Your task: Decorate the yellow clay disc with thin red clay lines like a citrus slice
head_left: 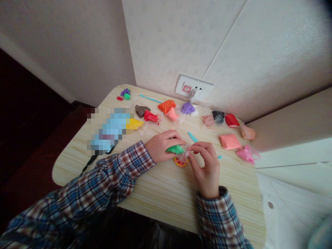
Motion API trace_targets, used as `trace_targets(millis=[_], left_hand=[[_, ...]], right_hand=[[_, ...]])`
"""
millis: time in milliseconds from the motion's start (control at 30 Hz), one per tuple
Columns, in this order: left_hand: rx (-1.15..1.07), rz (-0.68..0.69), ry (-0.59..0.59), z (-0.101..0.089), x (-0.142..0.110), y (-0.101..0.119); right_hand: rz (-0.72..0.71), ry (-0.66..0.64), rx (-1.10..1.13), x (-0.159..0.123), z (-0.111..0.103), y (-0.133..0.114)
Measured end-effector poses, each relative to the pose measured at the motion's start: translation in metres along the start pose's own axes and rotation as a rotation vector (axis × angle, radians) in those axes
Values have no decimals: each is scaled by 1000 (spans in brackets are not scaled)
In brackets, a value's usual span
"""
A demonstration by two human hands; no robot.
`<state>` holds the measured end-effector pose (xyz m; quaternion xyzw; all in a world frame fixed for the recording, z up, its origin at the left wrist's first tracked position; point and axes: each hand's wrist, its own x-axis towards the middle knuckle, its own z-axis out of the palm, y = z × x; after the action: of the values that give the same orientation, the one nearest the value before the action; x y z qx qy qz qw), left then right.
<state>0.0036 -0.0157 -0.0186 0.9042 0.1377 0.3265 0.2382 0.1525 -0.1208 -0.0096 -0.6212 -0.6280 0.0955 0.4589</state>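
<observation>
My left hand (163, 145) is closed around a lump of green clay in a clear plastic bag (176, 149), held just above the pale wooden table (160, 186). My right hand (204, 166) pinches the bag's open end with thumb and fingers. Under the bag lies a small yellow and red clay piece (180, 162). A teal modelling tool (192, 137) lies just beyond my right hand.
Bagged clay lumps lie along the table's back: brown (141, 110), red (150, 116), orange (167, 105), purple (187, 108), black (218, 117), pink (246, 153). Small clay bits (125, 93) sit at the far left corner. A wall socket (193, 89) is behind.
</observation>
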Motion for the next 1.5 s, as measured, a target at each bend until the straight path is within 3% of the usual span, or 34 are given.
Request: trace_targets(millis=[1267,1367,1500], left_hand=[[-38,-35,-36,1,-2,-1],[-73,-64,-36,0,0,0],[-166,-171,9,-4,2,2]], right_hand=[[-15,11,-61,-2,-1,2],[43,72,39,-1,-2,3],[223,171,351,2,-4,9]])
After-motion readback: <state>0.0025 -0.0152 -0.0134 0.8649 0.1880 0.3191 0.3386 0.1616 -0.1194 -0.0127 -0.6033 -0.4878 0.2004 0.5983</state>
